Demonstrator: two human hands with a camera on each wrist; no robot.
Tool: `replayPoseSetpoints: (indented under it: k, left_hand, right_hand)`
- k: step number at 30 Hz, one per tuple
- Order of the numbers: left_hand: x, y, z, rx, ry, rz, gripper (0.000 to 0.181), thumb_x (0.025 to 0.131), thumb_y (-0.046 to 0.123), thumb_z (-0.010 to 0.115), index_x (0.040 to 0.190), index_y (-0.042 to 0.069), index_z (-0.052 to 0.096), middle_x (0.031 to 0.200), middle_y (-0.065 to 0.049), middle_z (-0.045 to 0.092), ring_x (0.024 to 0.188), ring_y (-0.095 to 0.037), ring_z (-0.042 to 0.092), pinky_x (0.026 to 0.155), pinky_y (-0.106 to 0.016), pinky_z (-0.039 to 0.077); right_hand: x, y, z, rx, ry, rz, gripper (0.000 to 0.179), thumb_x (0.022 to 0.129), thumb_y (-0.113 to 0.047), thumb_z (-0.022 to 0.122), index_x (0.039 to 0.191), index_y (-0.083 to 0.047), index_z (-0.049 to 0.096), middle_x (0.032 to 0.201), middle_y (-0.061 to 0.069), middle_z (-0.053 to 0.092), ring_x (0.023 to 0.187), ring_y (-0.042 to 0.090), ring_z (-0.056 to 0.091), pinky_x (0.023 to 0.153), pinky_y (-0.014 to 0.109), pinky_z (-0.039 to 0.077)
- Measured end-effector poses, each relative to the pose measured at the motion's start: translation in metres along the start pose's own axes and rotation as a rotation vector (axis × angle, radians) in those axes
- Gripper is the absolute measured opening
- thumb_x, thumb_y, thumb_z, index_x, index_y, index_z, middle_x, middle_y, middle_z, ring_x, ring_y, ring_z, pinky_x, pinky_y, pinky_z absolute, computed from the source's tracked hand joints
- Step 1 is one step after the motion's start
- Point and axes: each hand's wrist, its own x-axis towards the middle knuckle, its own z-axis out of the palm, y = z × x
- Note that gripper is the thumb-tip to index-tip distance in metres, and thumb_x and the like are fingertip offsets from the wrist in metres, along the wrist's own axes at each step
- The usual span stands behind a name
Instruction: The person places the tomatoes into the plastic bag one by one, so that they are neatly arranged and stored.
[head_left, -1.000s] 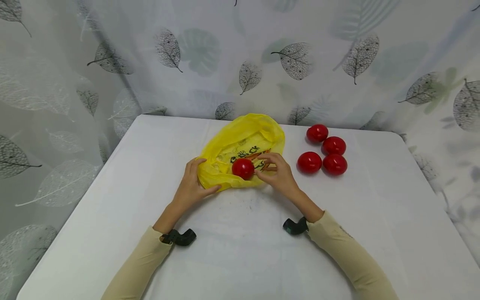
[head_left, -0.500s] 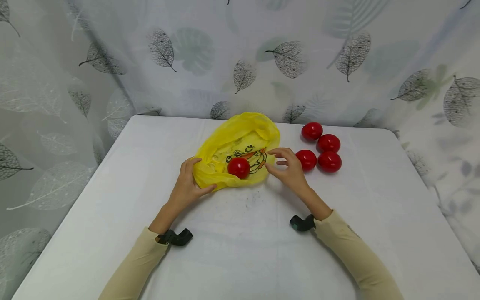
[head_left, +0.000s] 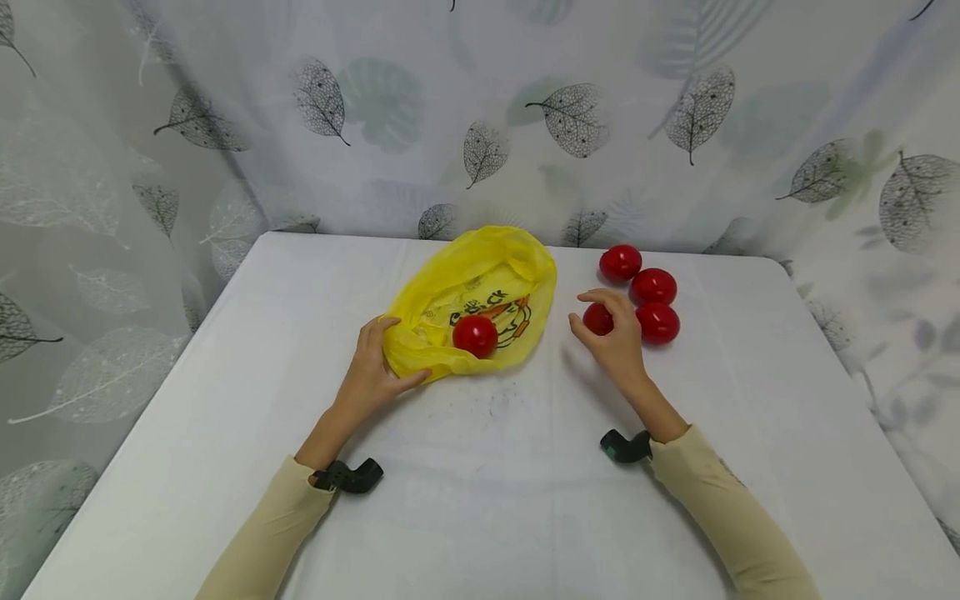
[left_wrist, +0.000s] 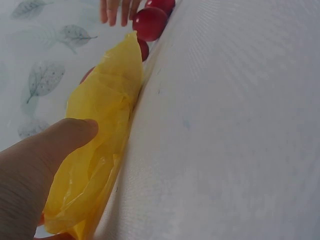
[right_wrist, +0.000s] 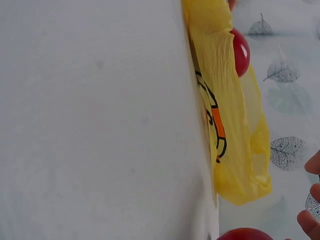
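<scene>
A yellow plastic bag (head_left: 498,258) with printing lies with its mouth spread, and a glossy red tomato (head_left: 475,336) rests inside near its front edge. My left hand (head_left: 367,371) holds the bag's left side, fingers round the rim and thumb (left_wrist: 75,137) on its front. Right of the bag, my right hand (head_left: 618,342) hovers with thumb and fingers curved apart around another tomato (head_left: 597,319), which it partly hides. In the right wrist view, fingers (right_wrist: 311,222) show at the right edge, beside a tomato (right_wrist: 245,234) at the bottom.
Three more tomatoes, a back one (head_left: 620,263), a middle one (head_left: 653,286) and a front one (head_left: 657,323), sit close together beside the right hand. The white table (head_left: 480,517) ends at the back against a leaf-patterned curtain (head_left: 420,175).
My right hand has let go of the tomato in the bag and moved right to the nearest tomato of the group. My left hand stays on the bag.
</scene>
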Motion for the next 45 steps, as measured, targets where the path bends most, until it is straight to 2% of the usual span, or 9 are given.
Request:
replayPoseSetpoints:
  k: [8,16,23,32,45]
  left_hand:
    - [0.000,-0.001,0.000,-0.005,-0.007,-0.015,0.089,0.069,0.031,0.089,0.137,0.004,0.037,0.143,-0.021,0.033,0.133,-0.033,0.035,0.108,-0.052,0.038]
    - [0.000,0.000,-0.001,-0.001,-0.009,-0.013,0.089,0.070,0.032,0.088,0.136,0.004,0.037,0.143,-0.021,0.033,0.132,-0.033,0.036,0.107,-0.052,0.039]
    - [-0.001,0.000,0.000,-0.002,0.006,0.003,0.087,0.069,0.031,0.088,0.135,0.004,0.038,0.142,-0.021,0.035,0.131,-0.035,0.038,0.104,-0.053,0.041]
    - [0.000,-0.001,-0.001,-0.004,0.005,-0.015,0.087,0.070,0.032,0.088,0.135,0.005,0.038,0.142,-0.021,0.034,0.132,-0.034,0.037,0.106,-0.052,0.040]
    - [0.000,-0.001,-0.001,-0.008,-0.003,-0.012,0.089,0.069,0.033,0.088,0.136,0.005,0.037,0.143,-0.020,0.034,0.132,-0.034,0.038,0.106,-0.051,0.039]
  right_hand:
    - [0.000,0.005,-0.008,-0.041,-0.015,0.078,0.037,0.083,-0.008,0.072,0.118,-0.003,0.063,0.130,0.017,0.053,0.125,0.029,0.043,0.097,0.055,0.046]
    - [0.006,0.011,-0.009,-0.124,-0.133,0.133,0.042,0.083,-0.004,0.069,0.123,-0.001,0.059,0.142,0.023,0.044,0.132,0.039,0.036,0.100,0.059,0.043]
    - [0.010,0.015,-0.012,-0.159,-0.245,0.208,0.048,0.082,-0.001,0.069,0.128,-0.001,0.054,0.143,0.024,0.038,0.134,0.040,0.034,0.102,0.061,0.041]
    - [0.013,0.015,-0.012,-0.210,-0.301,0.182,0.048,0.080,-0.002,0.074,0.125,0.000,0.057,0.139,0.024,0.042,0.131,0.040,0.036,0.098,0.060,0.045]
    - [0.012,0.010,-0.004,-0.169,-0.263,0.137,0.045,0.082,-0.007,0.077,0.122,-0.001,0.059,0.135,0.021,0.050,0.129,0.036,0.040,0.099,0.058,0.045]
